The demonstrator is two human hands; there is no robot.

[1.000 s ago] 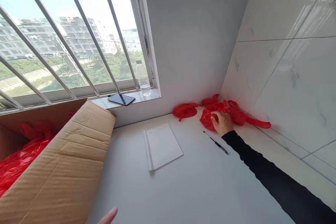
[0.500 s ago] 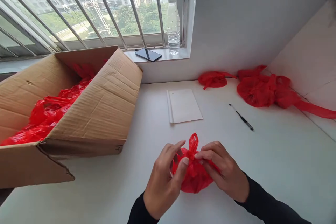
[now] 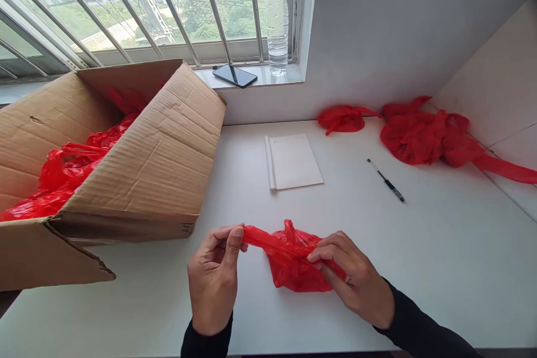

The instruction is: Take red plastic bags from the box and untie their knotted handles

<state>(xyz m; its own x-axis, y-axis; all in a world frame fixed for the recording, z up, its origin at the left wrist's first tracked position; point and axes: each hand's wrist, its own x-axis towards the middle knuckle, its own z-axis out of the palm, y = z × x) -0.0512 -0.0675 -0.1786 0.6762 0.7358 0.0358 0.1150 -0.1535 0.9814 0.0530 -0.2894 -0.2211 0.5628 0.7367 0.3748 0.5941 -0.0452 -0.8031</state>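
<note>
A thin red plastic bag [image 3: 296,274] rests bunched on the white table in front of me. My left hand [image 3: 216,268] pinches the tip of one of its handles between thumb and fingers, stretched out to the left. On the bag's right side, my right hand [image 3: 350,271] is closed on the gathered plastic near the top. A short loop of the bag stands up between the hands. What lies inside the bag, if anything, is hidden.
At the left stands an open cardboard box [image 3: 155,162] with red plastic bags [image 3: 79,170] in it. A notebook [image 3: 296,162] and a pen [image 3: 388,182] lie beyond my hands. Red bundles [image 3: 419,134] sit along the wall. The sill holds a phone [image 3: 235,75] and a water bottle [image 3: 277,28].
My left hand has moved left, drawing a handle of the red bag out into a taut strip. The upright loop has shrunk and shifted left. My right hand stays at the bag.
</note>
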